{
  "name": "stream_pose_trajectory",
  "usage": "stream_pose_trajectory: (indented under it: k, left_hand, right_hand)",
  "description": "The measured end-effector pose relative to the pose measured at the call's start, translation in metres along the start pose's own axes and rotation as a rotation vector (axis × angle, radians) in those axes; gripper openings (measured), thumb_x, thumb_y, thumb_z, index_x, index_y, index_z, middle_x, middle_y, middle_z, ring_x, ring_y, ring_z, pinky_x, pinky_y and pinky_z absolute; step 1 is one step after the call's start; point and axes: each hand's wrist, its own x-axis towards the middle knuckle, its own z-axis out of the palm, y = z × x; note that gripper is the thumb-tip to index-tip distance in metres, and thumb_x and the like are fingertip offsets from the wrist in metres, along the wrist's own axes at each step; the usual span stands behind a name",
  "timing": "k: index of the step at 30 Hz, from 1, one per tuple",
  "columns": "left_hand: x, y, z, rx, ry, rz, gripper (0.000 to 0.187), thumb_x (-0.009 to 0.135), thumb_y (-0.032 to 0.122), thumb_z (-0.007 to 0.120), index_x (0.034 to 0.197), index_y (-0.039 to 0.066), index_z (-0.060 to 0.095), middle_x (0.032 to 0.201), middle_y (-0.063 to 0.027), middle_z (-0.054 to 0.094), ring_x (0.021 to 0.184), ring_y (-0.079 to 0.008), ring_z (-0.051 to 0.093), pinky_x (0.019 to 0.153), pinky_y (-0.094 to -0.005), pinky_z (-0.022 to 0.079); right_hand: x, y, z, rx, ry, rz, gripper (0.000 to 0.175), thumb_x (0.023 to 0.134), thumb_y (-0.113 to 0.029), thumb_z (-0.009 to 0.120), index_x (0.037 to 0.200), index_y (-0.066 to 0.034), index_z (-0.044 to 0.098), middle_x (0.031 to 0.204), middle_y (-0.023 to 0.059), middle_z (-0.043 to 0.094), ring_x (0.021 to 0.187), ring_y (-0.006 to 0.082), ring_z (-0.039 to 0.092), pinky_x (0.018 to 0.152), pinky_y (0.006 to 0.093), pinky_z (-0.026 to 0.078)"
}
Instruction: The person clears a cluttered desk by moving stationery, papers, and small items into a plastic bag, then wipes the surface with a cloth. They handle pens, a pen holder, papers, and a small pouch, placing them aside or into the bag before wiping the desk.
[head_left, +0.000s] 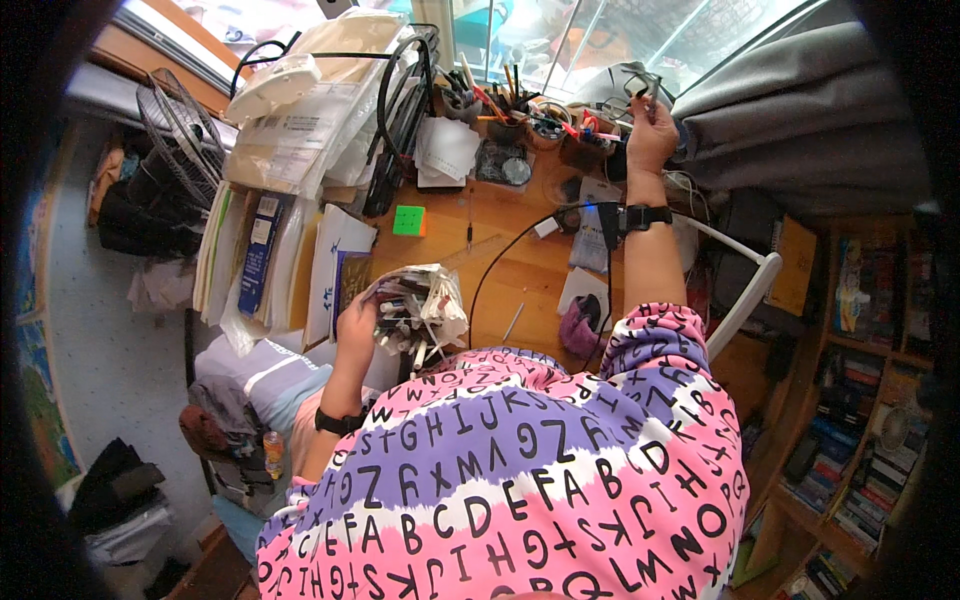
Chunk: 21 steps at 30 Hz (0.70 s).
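Note:
My left hand (357, 321) grips the side of a crumpled bag of pens (442, 300) at the desk's front edge, near my body. Pen ends and paper scraps stick out of its opening. At the far right of the desk, my reaching right hand (651, 139) pinches a small dark-rimmed item (639, 84) between its fingertips. What that item is, I cannot tell. Just left of this hand are a pen holder (583, 150) with red and white items and a round holder (549, 124). Dark pencils fill another pen cup (506, 129).
On the wooden desk (517, 262) lie a green-and-orange cube puzzle (409, 220), a pen (470, 225), white cards (445, 150) and a purple pouch (583, 324). Stacked books and folders (259, 255) line the left. A black cable (517, 238) crosses the desk; a white curved bar (746, 300) stands right.

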Motion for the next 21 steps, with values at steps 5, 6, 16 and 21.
stream_pose_trajectory:
  k: [5,6,16,21]
  left_hand:
    - [0.003,-0.004,-0.002,-0.059,-0.014,0.063,0.036,0.099,0.021,0.042,0.12,-0.003,0.059,0.113,-0.01,0.065,0.102,-0.0169,0.059,0.091,-0.0293,0.044]
    - [0.003,-0.005,-0.002,-0.02,-0.001,0.036,0.036,0.099,0.021,0.042,0.12,-0.003,0.059,0.112,-0.0098,0.065,0.101,-0.0168,0.059,0.091,-0.0293,0.044]
    - [0.006,-0.009,0.001,0.011,0.042,0.017,0.037,0.098,0.025,0.043,0.116,-0.003,0.061,0.106,-0.009,0.066,0.095,-0.016,0.059,0.087,-0.0288,0.044]
    - [0.007,-0.005,0.006,-0.064,0.092,0.004,0.032,0.095,0.017,0.048,0.116,-0.004,0.061,0.098,-0.0147,0.068,0.091,-0.0179,0.062,0.083,-0.0318,0.047]
  right_hand:
    - [-0.018,0.045,-0.002,-0.497,-0.137,0.01,0.017,0.085,-0.019,0.068,0.093,-0.0044,0.07,0.085,0.0153,0.068,0.076,0.0335,0.065,0.069,0.0394,0.051]
    - [-0.021,0.05,-0.003,-0.553,-0.122,-0.033,0.016,0.085,-0.019,0.068,0.092,-0.0043,0.069,0.086,0.0152,0.068,0.079,0.0332,0.065,0.07,0.0403,0.051]
    - [-0.007,0.046,0.005,-0.911,-0.3,0.005,0.017,0.084,-0.02,0.066,0.091,-0.0045,0.069,0.096,0.0155,0.067,0.09,0.0343,0.064,0.076,0.044,0.051]
    - [-0.008,0.043,-0.004,-0.852,-0.362,0.235,0.022,0.08,-0.024,0.067,0.094,-0.0085,0.072,0.091,0.0168,0.069,0.089,0.0332,0.067,0.075,0.0427,0.051]
